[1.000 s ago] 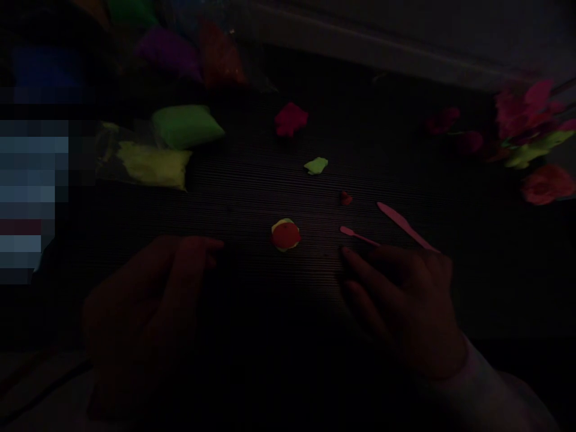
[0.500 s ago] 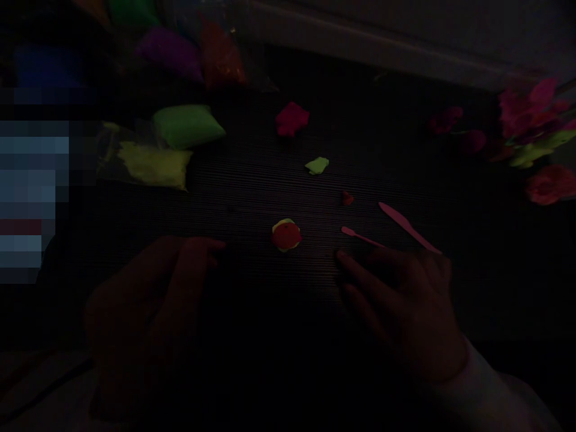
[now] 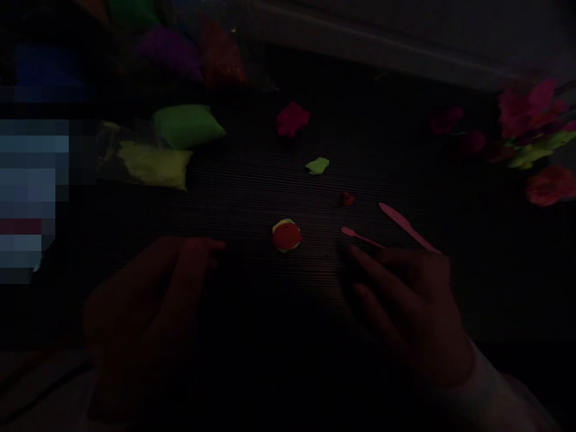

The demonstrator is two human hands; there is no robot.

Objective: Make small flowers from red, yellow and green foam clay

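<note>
In the dim light, a red clay disc on a wavy-edged yellow clay piece (image 3: pixel 286 235) lies on the dark table between my hands. My left hand (image 3: pixel 153 294) rests to its left, fingers curled and thumb close against them; no object shows at the tips. To the right, my right hand (image 3: pixel 405 306) is open, thumb and forefinger apart, and holds nothing that I can see. A thin pink modelling tool (image 3: pixel 362 236) lies at its fingertips, and a pink plastic knife (image 3: pixel 407 226) just beyond its knuckles. A small red clay bit (image 3: pixel 347 198) sits farther back.
Behind the disc lie a light green clay piece (image 3: pixel 317 166) and a magenta clay lump (image 3: pixel 292 119). Bags of green clay (image 3: pixel 186 126), yellow clay (image 3: pixel 155 167) and other colours fill the left back. Pink flowers (image 3: pixel 531 111) and a red flower (image 3: pixel 549 185) are at the right.
My right hand has drawn slightly right and back from the disc, its thumb and forefinger a little farther apart. My left hand and the clay pieces have stayed put.
</note>
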